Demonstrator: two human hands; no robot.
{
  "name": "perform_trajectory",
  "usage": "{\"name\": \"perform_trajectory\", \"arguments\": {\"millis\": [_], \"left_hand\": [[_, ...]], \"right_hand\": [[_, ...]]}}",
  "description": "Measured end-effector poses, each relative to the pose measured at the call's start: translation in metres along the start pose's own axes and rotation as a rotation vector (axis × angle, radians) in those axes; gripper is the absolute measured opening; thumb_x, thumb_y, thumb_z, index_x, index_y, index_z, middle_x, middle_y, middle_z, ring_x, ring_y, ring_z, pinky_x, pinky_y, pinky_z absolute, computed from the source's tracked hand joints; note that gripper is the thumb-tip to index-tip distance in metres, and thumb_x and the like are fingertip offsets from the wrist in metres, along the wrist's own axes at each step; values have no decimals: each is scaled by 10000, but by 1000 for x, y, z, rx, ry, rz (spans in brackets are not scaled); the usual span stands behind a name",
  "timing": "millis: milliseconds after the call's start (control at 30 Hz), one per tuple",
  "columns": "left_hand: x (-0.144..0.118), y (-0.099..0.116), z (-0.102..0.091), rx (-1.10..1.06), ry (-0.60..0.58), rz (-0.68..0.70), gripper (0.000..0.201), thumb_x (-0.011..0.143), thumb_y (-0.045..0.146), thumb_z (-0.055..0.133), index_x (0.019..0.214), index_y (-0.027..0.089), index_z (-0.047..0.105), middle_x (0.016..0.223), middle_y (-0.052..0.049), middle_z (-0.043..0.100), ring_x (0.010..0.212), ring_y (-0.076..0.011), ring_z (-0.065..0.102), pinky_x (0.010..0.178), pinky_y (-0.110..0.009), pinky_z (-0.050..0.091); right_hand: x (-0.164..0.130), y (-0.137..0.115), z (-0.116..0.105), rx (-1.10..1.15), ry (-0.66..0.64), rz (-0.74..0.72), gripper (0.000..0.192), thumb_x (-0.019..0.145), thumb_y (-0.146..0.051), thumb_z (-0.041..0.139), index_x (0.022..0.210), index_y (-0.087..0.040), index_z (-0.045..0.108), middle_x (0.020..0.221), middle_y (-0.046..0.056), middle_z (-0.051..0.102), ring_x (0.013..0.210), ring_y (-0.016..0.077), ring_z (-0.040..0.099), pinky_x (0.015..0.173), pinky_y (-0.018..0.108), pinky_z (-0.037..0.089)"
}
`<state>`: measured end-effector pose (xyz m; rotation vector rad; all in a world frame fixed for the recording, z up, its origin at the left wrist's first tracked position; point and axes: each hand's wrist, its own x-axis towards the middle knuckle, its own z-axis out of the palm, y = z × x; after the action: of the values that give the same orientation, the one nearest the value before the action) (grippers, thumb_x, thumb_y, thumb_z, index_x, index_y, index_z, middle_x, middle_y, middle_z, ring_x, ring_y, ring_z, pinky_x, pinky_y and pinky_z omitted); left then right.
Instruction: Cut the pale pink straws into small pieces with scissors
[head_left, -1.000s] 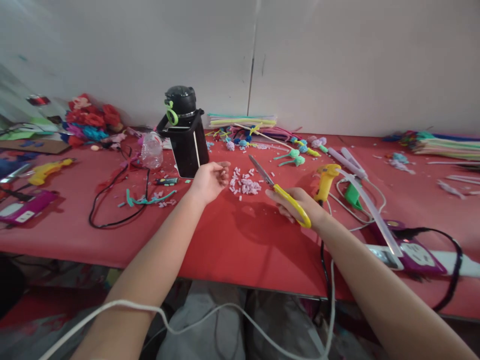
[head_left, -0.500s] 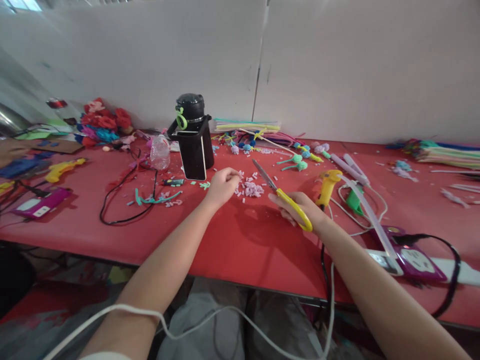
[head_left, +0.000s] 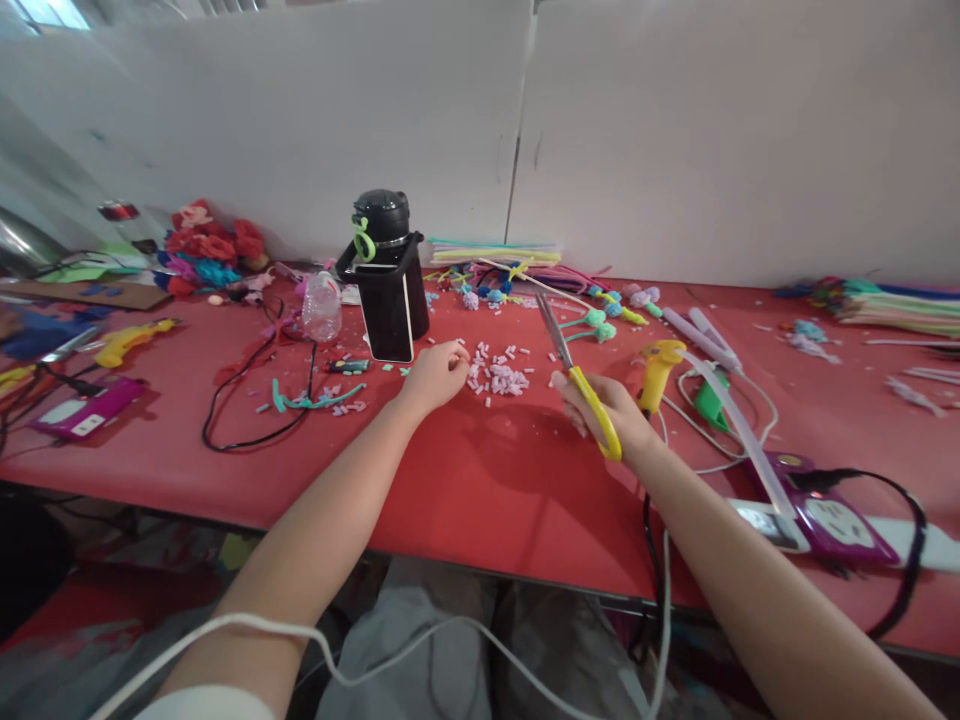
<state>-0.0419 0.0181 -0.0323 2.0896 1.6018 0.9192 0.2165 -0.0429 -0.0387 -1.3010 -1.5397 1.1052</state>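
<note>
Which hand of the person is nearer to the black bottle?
Left. The left hand is close in front of the black bottle; the right hand, holding scissors, is farther right.

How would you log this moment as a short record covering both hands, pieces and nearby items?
Left hand: beside the pile, fingers curled; grip unclear
Right hand: holding yellow-handled scissors, blades pointing away from the person
Between hands: loose pile of pale purple pieces
Right of scissors: yellow glue gun
Left of pile: black bottle, upright
Surface: red tabletop

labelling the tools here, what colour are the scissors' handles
The scissors' handles are yellow, best seen in the head view.
</note>
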Motion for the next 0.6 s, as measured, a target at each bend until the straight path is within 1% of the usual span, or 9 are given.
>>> {"name": "perform_trajectory", "arguments": {"millis": [67,133,267,333,433,600], "left_hand": [[1,-1,-3,36,27,-27,133,807,155,542,832,191,668,710,-33,680,687,-176,612,719,-300,456],[3,-2,-7,36,53,-44,119,800,159,556,838,197,662,710,-32,669,694,-181,607,744,-308,458],[6,-8,-10,-57,101,-66,66,769,167,602,796,208,646,754,-42,679,728,-194,613,785,-322,473],[7,-10,-9,-73,112,-76,70,749,147,617,774,208,641,767,-46,678,741,-198,612,807,-330,480],[8,-10,-8,-37,91,-62,100,738,118,615,787,200,644,783,-49,669,758,-198,612,834,-341,486],[7,-4,-9,-7,44,-62,98,762,145,600,836,186,651,841,-59,688,786,-191,626,830,-330,499]], "right_hand": [[2,0,-2,-25,77,-34,547,811,-685,634,628,-237,380,495,-60,382,452,96,360,449,267,277],[4,0,-4,-86,159,-46,535,802,-688,637,649,-239,390,525,-53,406,485,104,375,466,268,289],[8,0,-7,-164,314,-14,514,758,-679,681,717,-241,415,599,-40,459,539,117,406,492,269,315],[9,0,-7,-154,322,-17,514,762,-686,668,722,-244,407,603,-39,452,546,121,408,494,270,318],[9,0,-6,-137,282,-30,511,777,-704,634,727,-244,417,597,-37,439,561,130,408,501,272,321],[7,1,-3,-193,290,-76,501,747,-685,674,728,-242,442,595,-40,414,592,137,379,520,278,306]]}}
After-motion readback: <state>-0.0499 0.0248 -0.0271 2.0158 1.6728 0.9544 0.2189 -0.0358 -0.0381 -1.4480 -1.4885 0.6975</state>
